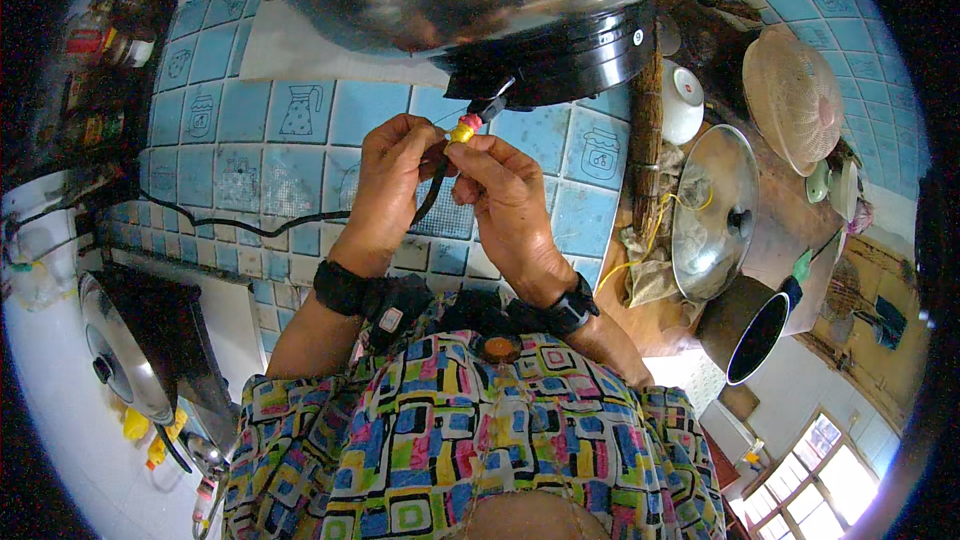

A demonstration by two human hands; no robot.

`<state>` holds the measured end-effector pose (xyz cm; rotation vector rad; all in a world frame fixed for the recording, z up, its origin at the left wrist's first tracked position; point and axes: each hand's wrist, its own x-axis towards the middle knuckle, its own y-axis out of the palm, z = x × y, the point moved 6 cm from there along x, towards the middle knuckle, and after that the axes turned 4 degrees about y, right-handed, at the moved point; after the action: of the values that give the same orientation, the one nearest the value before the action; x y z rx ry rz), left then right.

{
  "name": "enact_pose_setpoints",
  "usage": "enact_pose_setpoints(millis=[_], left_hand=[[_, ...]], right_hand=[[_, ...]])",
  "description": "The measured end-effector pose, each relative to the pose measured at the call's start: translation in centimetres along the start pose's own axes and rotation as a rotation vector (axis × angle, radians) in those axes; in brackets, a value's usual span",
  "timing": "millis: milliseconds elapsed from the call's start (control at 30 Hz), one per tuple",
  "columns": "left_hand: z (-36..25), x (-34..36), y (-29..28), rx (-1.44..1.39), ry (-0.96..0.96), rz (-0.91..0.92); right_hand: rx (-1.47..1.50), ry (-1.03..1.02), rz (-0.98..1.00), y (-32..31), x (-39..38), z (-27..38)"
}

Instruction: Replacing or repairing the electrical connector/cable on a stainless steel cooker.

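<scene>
Both raised hands, left hand (pixel 392 168) and right hand (pixel 500 190), pinch shut on the yellow connector (pixel 461 131) of a black cable (pixel 250 225)

Blue wall tiles (pixel 250 155) with small jug and jar drawings fill the background. To the right, a wooden shelf (pixel 780 230) carries a steel pot lid (pixel 712 210), a dark pot (pixel 748 332) just below it, a white bowl (pixel 683 102) and a round woven cover (pixel 795 95) (pale pink, domed). A bundled broom (pixel 646 135) stands beside the bowl. Bottles (pixel 105 35) crowd the upper left, and a window (pixel 815 470) shows at lower right.
</scene>
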<state>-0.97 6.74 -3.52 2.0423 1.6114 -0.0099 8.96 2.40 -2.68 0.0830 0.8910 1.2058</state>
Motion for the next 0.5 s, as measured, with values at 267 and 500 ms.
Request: enact_pose_setpoints(millis=[267, 500], left_hand=[[-1.1, 0.1, 0.0, 0.04, 0.093, 0.098], [-2.7, 0.5, 1.1, 0.355, 0.166, 0.191]], right_hand=[[-0.034, -0.039, 0.036, 0.2, 0.0, 0.6], [-0.043, -0.046, 0.05, 0.1, 0.2, 1.3]])
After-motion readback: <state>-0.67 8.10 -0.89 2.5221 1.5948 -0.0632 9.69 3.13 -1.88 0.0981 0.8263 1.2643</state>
